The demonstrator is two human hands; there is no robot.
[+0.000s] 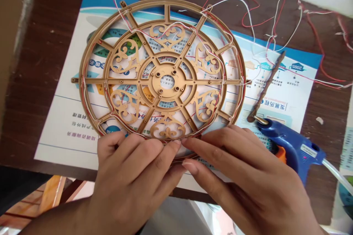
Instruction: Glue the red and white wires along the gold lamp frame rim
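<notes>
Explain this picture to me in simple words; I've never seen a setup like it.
There is no machine here: a person works bare-handed. The one view comes from a camera on their head, looking down.

On the dark table is a printed sheet, and over it a gold, wheel-shaped frame. Red and white wires run along the frame and trail off to the right. Also on the right are a blue glue gun and a thin brown stick-like piece by its nozzle.

The left hand and right hand meet at the frame's near rim. Whether the fingers pinch the wires there is hidden.
</notes>
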